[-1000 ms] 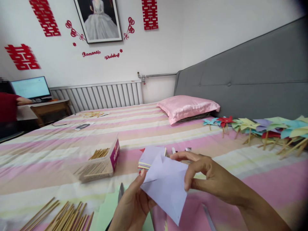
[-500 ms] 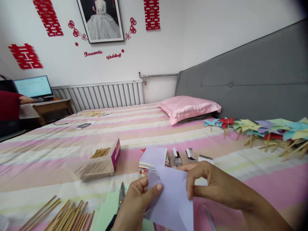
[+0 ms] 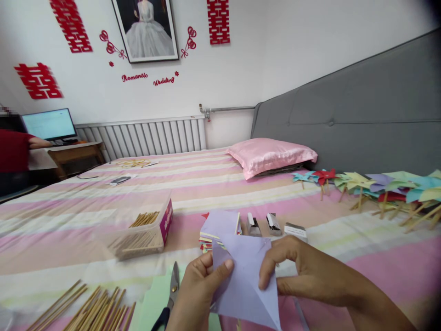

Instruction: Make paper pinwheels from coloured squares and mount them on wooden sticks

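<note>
A square of lilac paper (image 3: 246, 280) with slits cut in from its corners is held up in front of me. My left hand (image 3: 203, 280) pinches its left side, thumb on the front face. At the right edge, my right hand (image 3: 292, 271) has its fingers closed on the paper. Just behind stands a stack of coloured paper squares (image 3: 220, 225), a lilac one on top. Scissors (image 3: 172, 289) with dark handles lie beside my left hand, on pale green paper sheets (image 3: 151, 299).
Loose wooden sticks (image 3: 99, 310) lie at front left, behind them a clear plastic box (image 3: 138, 243) of sticks. Small boxes (image 3: 273, 224) stand beyond my right hand. Paper pinwheels (image 3: 386, 184) line the grey headboard (image 3: 361, 110). A person (image 3: 14, 151) in red sits by a monitor.
My right fingers have shifted left onto the front of the lilac paper. The sheet's right side has tilted slightly, while my left hand stays nearly where it was.
</note>
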The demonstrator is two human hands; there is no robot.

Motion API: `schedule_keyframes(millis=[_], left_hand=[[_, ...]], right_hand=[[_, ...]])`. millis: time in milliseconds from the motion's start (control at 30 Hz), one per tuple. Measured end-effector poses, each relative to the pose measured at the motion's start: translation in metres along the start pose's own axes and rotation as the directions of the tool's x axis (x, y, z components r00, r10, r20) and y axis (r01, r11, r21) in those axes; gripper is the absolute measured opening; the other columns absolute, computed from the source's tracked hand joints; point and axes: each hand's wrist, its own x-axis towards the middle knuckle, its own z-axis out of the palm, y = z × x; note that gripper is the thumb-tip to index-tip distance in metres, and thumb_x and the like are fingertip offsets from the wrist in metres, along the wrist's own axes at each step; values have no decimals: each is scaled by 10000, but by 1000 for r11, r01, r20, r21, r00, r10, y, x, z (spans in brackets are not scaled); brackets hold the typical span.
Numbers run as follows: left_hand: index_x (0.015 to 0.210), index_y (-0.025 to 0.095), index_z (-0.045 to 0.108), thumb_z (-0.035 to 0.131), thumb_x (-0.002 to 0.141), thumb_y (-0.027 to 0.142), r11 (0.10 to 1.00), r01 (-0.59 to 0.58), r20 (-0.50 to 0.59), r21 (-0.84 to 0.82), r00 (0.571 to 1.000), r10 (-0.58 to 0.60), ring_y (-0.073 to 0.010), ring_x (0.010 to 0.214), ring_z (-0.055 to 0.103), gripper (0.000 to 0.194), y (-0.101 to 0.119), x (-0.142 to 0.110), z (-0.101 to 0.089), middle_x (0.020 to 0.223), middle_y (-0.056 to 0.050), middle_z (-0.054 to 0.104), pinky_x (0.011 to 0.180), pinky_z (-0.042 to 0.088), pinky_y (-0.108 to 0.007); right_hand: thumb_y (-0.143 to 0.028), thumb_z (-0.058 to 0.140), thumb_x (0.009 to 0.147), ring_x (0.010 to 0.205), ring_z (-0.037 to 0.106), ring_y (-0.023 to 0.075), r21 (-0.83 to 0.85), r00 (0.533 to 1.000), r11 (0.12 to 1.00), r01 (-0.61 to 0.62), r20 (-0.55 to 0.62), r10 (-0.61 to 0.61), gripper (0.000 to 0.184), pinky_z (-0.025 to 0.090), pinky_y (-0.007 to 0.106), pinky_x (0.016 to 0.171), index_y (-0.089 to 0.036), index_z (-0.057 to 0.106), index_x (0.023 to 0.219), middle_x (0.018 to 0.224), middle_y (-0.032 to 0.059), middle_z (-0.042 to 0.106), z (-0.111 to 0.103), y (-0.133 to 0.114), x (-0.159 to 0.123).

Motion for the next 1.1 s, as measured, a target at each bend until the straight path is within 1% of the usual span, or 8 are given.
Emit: schedule_keyframes(millis=[133, 267, 367, 433, 600, 767, 1000, 1100], left_hand=[[921, 114, 705, 734, 652, 319, 1000, 14, 23, 8, 1000, -15, -189, 590, 646, 340, -1, 1, -2, 720, -92, 734, 534, 454, -242], [898, 101, 712, 740, 647, 287, 1000, 17, 39, 18, 999, -18, -186, 559, 641, 314, -2, 1, -1, 678, -89, 727, 517, 447, -239], [904, 106, 710, 738, 648, 293, 1000, 6, 47, 12, 999, -7, -200, 583, 644, 318, -3, 1, 0, 675, -90, 724, 518, 447, -248], [897, 114, 713, 738, 647, 308, 1000, -7, 47, 17, 999, 7, -193, 605, 643, 318, -3, 1, 1, 693, -87, 724, 539, 449, -243], [828, 130, 730, 754, 616, 348, 999, -15, 48, 29, 999, 14, -175, 615, 626, 305, -3, -1, 4, 696, -69, 721, 589, 459, -241], [823, 129, 731, 755, 611, 351, 997, -67, 65, 28, 996, 65, -157, 586, 596, 307, -6, -1, 8, 650, -49, 706, 620, 460, -248], [753, 121, 708, 772, 583, 358, 997, -75, 76, 19, 994, 74, -138, 556, 557, 299, -8, 0, 7, 612, -41, 678, 611, 446, -250], [751, 116, 706, 775, 576, 361, 997, -73, 69, 29, 995, 71, -139, 565, 554, 309, -8, 0, 6, 614, -45, 674, 606, 438, -247]], right_hand=[[-207, 696, 701, 769, 653, 176, 18, 1000, 1000, -24, -2, 24, 77, 490, 265, 729, -203, 735, 767, 790, 20, 724, 0, 2, 0], [-239, 720, 683, 723, 647, 164, 15, 1000, 1000, -26, -2, 26, 69, 481, 250, 695, -191, 738, 729, 723, 14, 723, 0, 2, 2], [-270, 718, 684, 701, 637, 165, -26, 999, 999, -31, -39, 30, 99, 469, 250, 677, -174, 735, 700, 697, 23, 719, 0, 2, 3], [-281, 729, 671, 675, 622, 159, -47, 997, 998, -33, -76, 30, 114, 460, 244, 650, -167, 727, 678, 668, 20, 705, 0, 2, 4], [-314, 726, 665, 611, 580, 139, -18, 991, 998, -57, -126, 54, 172, 436, 226, 573, -151, 686, 627, 612, 8, 648, 2, 5, 4], [-267, 700, 679, 586, 546, 122, 1, 983, 992, -124, -136, 123, 150, 412, 206, 534, -143, 633, 628, 614, -1, 611, 4, 6, 5], [-214, 679, 668, 539, 484, 91, -103, 973, 977, -184, -160, 167, 114, 357, 177, 477, -138, 600, 637, 596, -15, 572, 5, 5, 6], [-201, 662, 676, 521, 462, 82, -107, 970, 975, -196, -169, 176, 106, 335, 171, 458, -141, 585, 635, 584, -22, 554, 6, 4, 5]])
